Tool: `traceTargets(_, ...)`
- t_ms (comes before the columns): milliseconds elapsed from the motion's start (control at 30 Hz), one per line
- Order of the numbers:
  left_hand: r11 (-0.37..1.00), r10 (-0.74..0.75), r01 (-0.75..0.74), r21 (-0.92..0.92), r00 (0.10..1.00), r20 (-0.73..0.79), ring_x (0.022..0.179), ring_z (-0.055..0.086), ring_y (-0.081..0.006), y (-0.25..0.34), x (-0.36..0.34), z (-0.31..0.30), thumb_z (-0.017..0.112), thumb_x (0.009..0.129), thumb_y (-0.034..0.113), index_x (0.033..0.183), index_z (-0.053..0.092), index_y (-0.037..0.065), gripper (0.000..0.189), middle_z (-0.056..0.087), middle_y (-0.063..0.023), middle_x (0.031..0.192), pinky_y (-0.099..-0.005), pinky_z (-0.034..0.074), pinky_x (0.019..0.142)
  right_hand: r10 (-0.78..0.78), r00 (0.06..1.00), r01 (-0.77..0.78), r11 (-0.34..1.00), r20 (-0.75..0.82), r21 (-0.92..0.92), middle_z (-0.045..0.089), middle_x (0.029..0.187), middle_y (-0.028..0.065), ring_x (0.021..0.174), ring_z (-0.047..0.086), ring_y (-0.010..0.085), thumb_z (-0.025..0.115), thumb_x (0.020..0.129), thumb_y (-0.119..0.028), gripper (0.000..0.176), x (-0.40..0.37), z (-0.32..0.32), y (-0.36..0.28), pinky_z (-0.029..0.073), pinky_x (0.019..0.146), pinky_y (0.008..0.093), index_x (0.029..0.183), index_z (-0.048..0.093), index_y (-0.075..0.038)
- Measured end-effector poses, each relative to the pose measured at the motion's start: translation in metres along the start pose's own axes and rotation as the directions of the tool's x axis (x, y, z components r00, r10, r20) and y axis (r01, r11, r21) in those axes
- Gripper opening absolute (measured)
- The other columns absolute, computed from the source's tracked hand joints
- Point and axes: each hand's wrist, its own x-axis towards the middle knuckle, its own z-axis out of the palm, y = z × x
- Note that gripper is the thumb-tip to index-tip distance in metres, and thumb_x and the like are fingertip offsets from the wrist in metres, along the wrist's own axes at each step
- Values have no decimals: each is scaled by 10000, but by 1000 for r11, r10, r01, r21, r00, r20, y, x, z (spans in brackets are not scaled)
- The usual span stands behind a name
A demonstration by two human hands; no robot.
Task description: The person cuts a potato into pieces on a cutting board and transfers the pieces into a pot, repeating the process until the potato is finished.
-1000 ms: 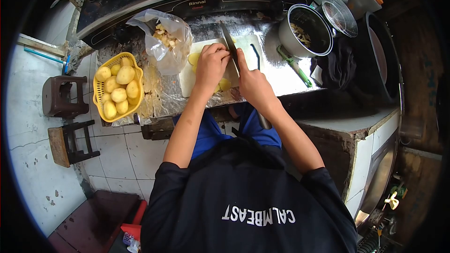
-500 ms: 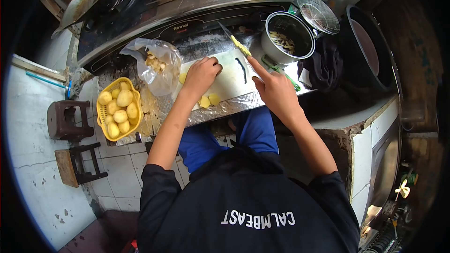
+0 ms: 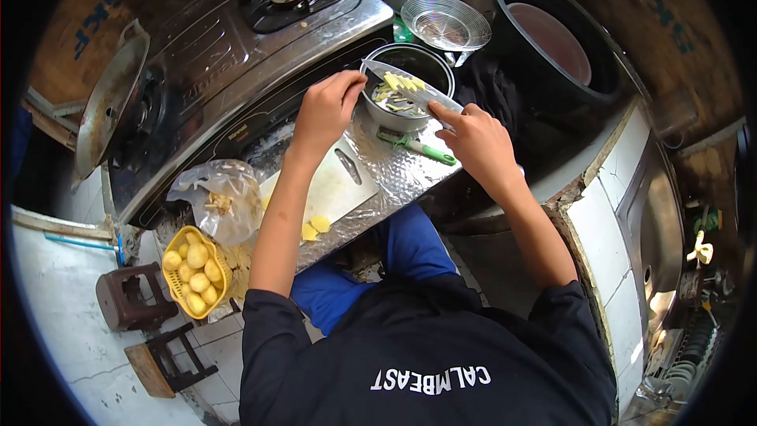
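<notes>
My right hand (image 3: 479, 142) grips a kitchen knife (image 3: 438, 96), its index finger stretched along the blade. Pale yellow potato sticks (image 3: 404, 82) lie across the flat of the blade, over a metal pot (image 3: 394, 120) with more cut sticks inside. Beside the knife tip, at the pot's left rim, my left hand (image 3: 327, 106) has its fingers curled together; anything between them is hidden. Below that arm, a white cutting board (image 3: 327, 189) lies on the foil-covered counter, with potato slices (image 3: 315, 226) at its near edge. A green-handled utensil (image 3: 430, 150) rests in front of the pot.
Peeled potatoes fill a yellow basket (image 3: 171, 261) at left, next to a plastic bag of peelings (image 3: 217, 197). Behind are a gas stove (image 3: 229, 51), a wire strainer (image 3: 446, 22) and a big black tub (image 3: 579, 95). A wok (image 3: 110, 102) leans at far left.
Both hands have moved from the cutting board to the pot. The knife, with potato sticks on it, is now above the pot's opening. The view has shifted too.
</notes>
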Motion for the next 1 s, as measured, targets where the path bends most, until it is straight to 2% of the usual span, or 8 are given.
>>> traceTargets(100, 922, 202, -216, 322, 976, 77, 1080, 676, -349, -1, 40, 33, 605, 888, -26, 1237, 660, 25, 357, 672, -193, 1245, -398, 549, 908, 51, 998, -49, 996, 27, -71, 649, 919, 152, 784, 696, 331, 699, 879, -203, 402, 10, -8, 14, 560, 696, 442, 1276, 693, -266)
traceTargets(267, 896, 257, -378, 234, 869, 422, 1408, 470, -281, 28, 42, 80, 522, 834, -77, 1522, 416, 73, 712, 467, -143, 1541, -457, 456, 1050, 67, 996, -63, 995, 56, -74, 681, 907, 156, 824, 714, 343, 697, 865, -206, 315, 19, -18, 34, 577, 736, 452, 1177, 737, -229)
traceTargets(467, 890, 302, -406, 206, 865, 402, 1422, 457, -260, 15, 33, 114, 547, 862, 6, 1508, 408, 33, 661, 452, -132, 1558, -473, 422, 1059, 79, 989, -66, 993, 127, -100, 720, 835, 157, 810, 726, 343, 700, 874, -218, 265, 30, -32, 47, 577, 715, 461, 1131, 748, -182)
traceTargets(600, 924, 91, -247, 290, 883, 461, 1388, 488, -320, -15, 48, 112, 487, 924, 93, 1486, 404, -36, 583, 465, -233, 1515, -493, 419, 1089, 148, 982, -126, 977, 120, -173, 723, 826, 147, 793, 726, 344, 686, 894, -209, 203, 24, -57, 51, 581, 710, 454, 1076, 767, -169)
traceTargets(667, 872, -268, -71, 484, 759, 594, 1408, 453, -341, -19, 57, 107, 491, 917, 87, 1500, 382, -47, 608, 458, -273, 1499, -448, 398, 1139, 174, 978, -154, 974, 113, -165, 721, 820, 136, 791, 727, 336, 687, 897, -205, 186, 18, -75, 55, 583, 708, 446, 1058, 775, -170)
traceTargets(800, 916, -207, 9, 402, 868, 451, 1186, 609, -414, -2, 69, 87, 484, 923, 103, 1356, 528, -105, 482, 574, -291, 1353, -432, 485, 1047, 203, 962, -154, 955, 182, -253, 720, 884, 117, 832, 709, 309, 775, 797, -213, 376, 6, -109, 51, 575, 769, 413, 1169, 763, -270)
traceTargets(867, 931, -83, -49, 361, 937, 341, 1005, 680, -420, -18, 65, 91, 571, 914, 134, 1263, 617, -37, 391, 654, -251, 1235, -490, 559, 904, 213, 949, -152, 955, 232, -254, 728, 881, 123, 821, 709, 308, 768, 803, -202, 383, 5, -114, 46, 573, 766, 407, 1182, 761, -258)
traceTargets(1000, 982, -69, 66, 177, 998, 12, 972, 692, -392, -10, 62, 59, 610, 918, 164, 1151, 711, 45, 281, 718, -197, 1071, -463, 555, 874, 108, 994, -108, 992, -2, -70, 730, 856, 157, 783, 712, 353, 701, 883, -191, 316, -9, -99, 58, 576, 733, 451, 1196, 738, -185)
